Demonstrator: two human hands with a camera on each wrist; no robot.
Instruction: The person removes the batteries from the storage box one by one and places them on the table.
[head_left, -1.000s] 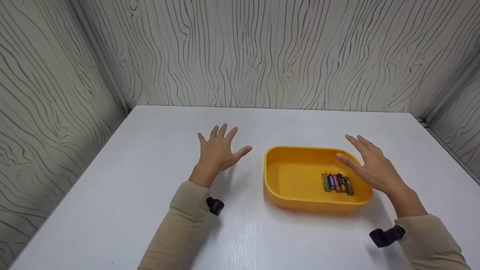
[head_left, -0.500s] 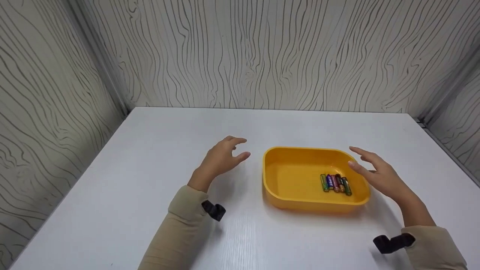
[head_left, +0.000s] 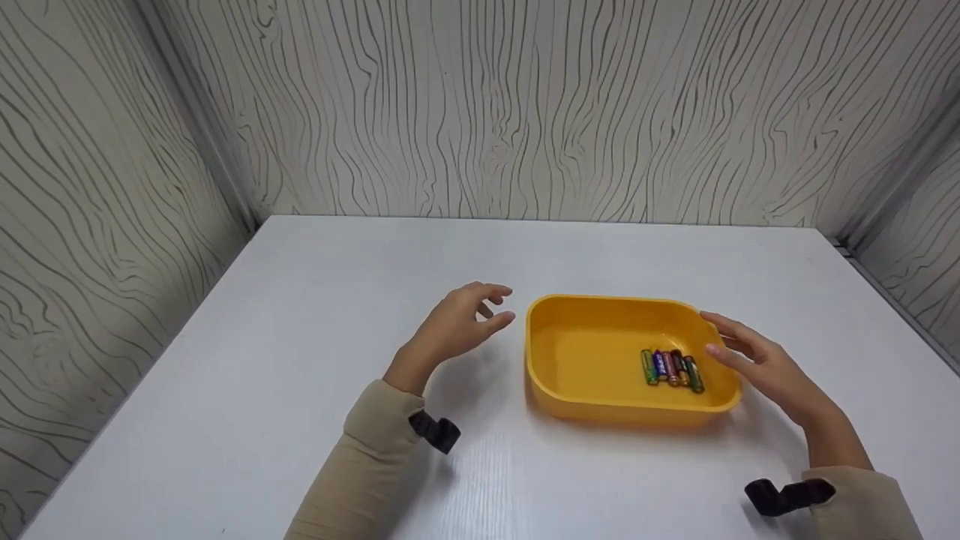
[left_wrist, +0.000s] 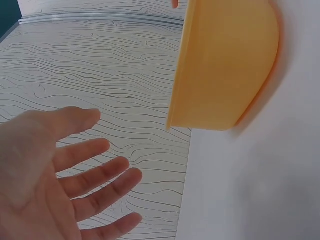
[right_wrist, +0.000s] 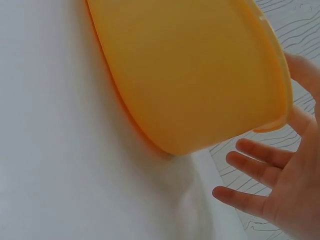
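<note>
On white table (head_left: 225,405), round-cornered yellow tub (head_left: 592,356); left grip (head_left: 459,321), right grip (head_left: 769,373) loosely spread.

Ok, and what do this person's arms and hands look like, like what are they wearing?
The left hand and right hand are bare, with no glove or ring showing. The left sleeve and right sleeve are plain beige, long and softly creased. At the wrists sit a left camera and a right camera, both small, black and blocky. No cables or printed markings show.
</note>
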